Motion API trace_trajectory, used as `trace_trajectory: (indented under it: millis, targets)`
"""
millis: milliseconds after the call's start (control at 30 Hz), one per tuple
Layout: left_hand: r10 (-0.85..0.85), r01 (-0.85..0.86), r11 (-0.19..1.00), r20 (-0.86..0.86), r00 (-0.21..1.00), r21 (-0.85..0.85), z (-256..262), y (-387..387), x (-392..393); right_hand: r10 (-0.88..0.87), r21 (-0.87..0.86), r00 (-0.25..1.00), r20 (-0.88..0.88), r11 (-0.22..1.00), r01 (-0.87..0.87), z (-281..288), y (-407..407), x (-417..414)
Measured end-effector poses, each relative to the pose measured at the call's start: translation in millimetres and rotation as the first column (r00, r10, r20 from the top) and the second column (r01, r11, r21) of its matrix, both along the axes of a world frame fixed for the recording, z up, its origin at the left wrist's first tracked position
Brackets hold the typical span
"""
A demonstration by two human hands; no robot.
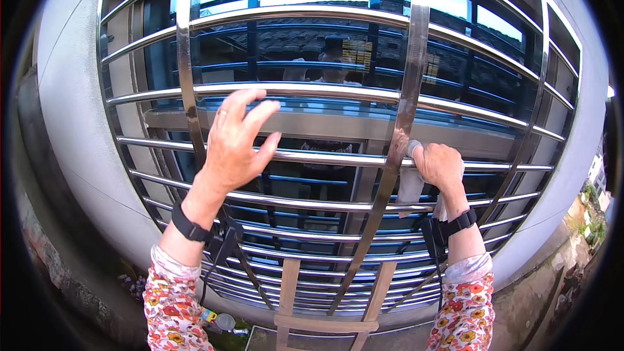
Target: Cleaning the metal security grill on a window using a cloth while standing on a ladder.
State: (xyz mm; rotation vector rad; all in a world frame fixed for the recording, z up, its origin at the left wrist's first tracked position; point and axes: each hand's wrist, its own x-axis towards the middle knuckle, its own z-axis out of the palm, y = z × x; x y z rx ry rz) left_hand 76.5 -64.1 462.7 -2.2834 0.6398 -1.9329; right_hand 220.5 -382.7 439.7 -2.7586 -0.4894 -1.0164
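My right hand [438, 163] grips a whitish cloth [412, 187] around a horizontal bar of a shiny metal window grille [331, 157], just right of a wide upright bar [405, 102]. Part of the cloth hangs below that bar. My left hand [239, 139] is raised in front of the grille with its fingers apart and nothing in them. Its fingertips are near a higher horizontal bar [302, 89]; whether they touch it I cannot tell. Behind the bars is a dark glass window [302, 46] with reflections of a roof and sky.
A wooden ladder [326, 324] leans against the lower grille, between my forearms. Pale walls [73, 92] border the grille. Far below, a round translucent container [225, 321] and a yellow item [208, 315] lie on the ground. Both wrists wear black straps [187, 222] with attached devices and cables.
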Motion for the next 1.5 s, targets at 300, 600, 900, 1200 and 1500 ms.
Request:
trace_trajectory:
  millis: [300, 600, 900, 1200, 1500]
  targets:
    - [0.544, -0.688, 0.726, -0.614, 0.572, 0.002, 74.0, 31.6, 28.8, 0.071, 0.042, 0.995, 0.077, 0.996, -0.074, -8.1, 4.4, 3.6]
    - [0.497, -0.612, 0.787, -0.504, 0.707, -0.081, 66.2, 34.3, 30.4, 0.014, 0.008, 0.997, 0.078, 1.000, -0.015, -5.9, 6.4, 4.0]
    - [0.453, -0.558, 0.824, -0.476, 0.753, -0.100, 61.5, 43.4, 34.1, 0.028, 0.040, 0.999, 0.032, 0.999, -0.030, -8.5, 6.4, 12.3]
    - [0.495, -0.561, 0.826, -0.399, 0.771, -0.058, 57.8, 52.9, 44.9, 0.040, 0.060, 0.998, 0.042, 0.997, -0.042, -14.6, 3.3, 24.6]
    - [0.518, -0.572, 0.817, -0.349, 0.781, -0.067, 53.1, 47.3, 40.2, 0.059, -0.067, 0.988, 0.142, 0.997, -0.049, -10.2, 2.3, 5.4]
